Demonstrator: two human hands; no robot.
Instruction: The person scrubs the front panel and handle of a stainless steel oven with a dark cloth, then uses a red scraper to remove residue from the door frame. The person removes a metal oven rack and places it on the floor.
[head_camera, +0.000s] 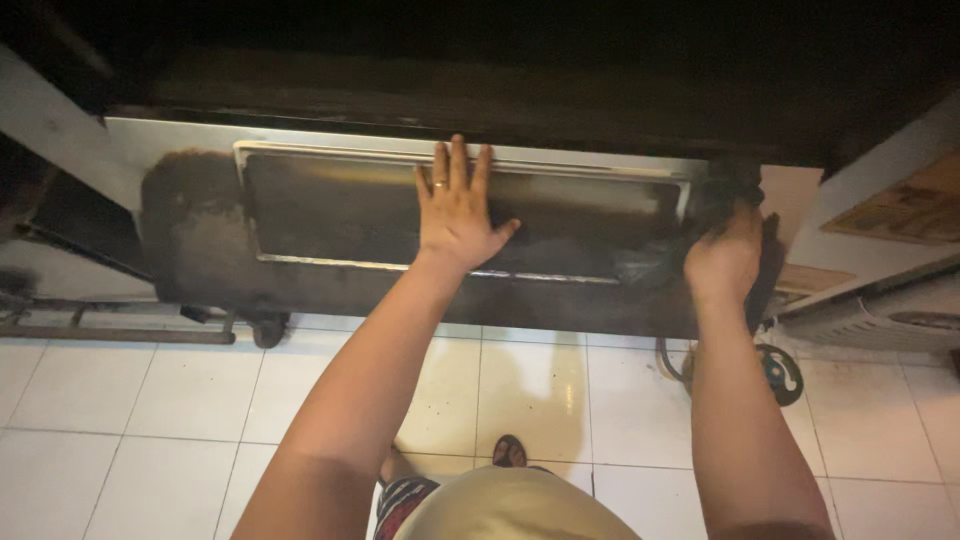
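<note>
- we see a wide, shallow metal tray (350, 205) with a raised bright rim, sooty and dark inside, tipped up so its face looks toward us; its long axis runs side to side above the white tiled floor (150, 400).
- our left hand (456, 210) lies flat on the tray's face just right of the tray's middle, fingers spread apart and pointing up toward the tray's upper rim, gripping nothing.
- our right hand (722, 262) sits at the tray's right end, fingers curled together and clamped on a dark cloth (725, 192) bunched against the tray's right corner.
- so the tray's dirty face stretches mostly to the left of both hands; the left hand is the nearer to that long unreached part, while the right hand and cloth are well apart from the tray's left end.
- below the tray's right end, a small wheel (778, 372) rests on the floor.
</note>
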